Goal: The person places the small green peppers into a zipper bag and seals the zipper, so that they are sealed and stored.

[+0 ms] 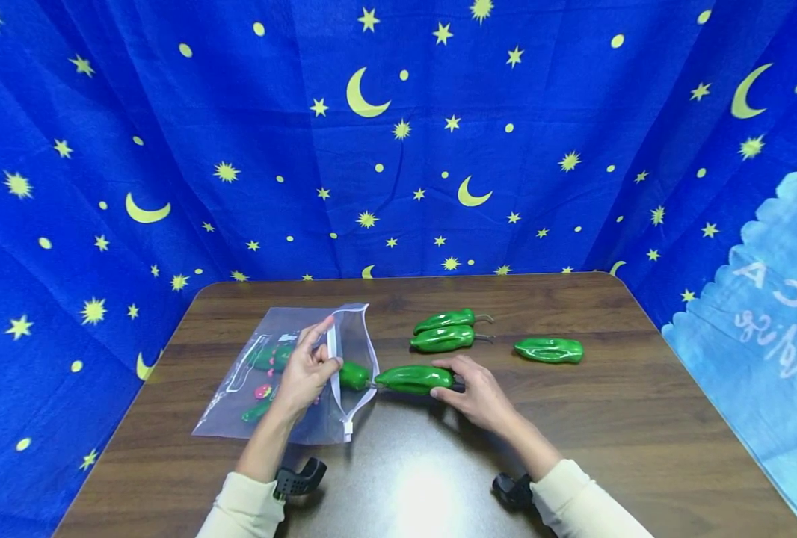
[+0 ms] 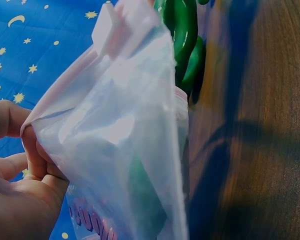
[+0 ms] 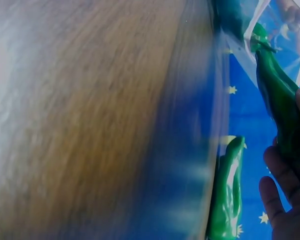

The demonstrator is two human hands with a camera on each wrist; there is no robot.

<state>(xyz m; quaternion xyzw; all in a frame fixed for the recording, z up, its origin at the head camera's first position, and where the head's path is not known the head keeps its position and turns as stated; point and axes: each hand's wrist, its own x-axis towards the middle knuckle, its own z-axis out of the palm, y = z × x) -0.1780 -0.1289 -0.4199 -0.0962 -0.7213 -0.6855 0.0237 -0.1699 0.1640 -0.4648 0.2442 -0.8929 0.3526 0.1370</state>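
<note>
My left hand (image 1: 306, 373) pinches the upper edge of a clear zip bag (image 1: 226, 407), lifting it so the mouth gapes to the right. Inside lie several green peppers, one pepper (image 1: 354, 376) close to the opening with its stem toward the rim. My right hand (image 1: 474, 392) grips another green pepper (image 1: 408, 379) by its right end, its narrow tip at the bag's mouth. In the right wrist view thumb and fingers wrap this held pepper (image 3: 276, 95). The left wrist view shows the raised bag film (image 2: 115, 125) beside the fingers.
Two green peppers (image 1: 442, 338) lie side by side behind my right hand, stems pointing right. Another pepper (image 1: 549, 350) lies farther right on the wooden table (image 1: 641, 426). A white slider (image 1: 348, 428) sits at the bag's near corner. A blue star-patterned cloth (image 1: 425, 149) hangs behind.
</note>
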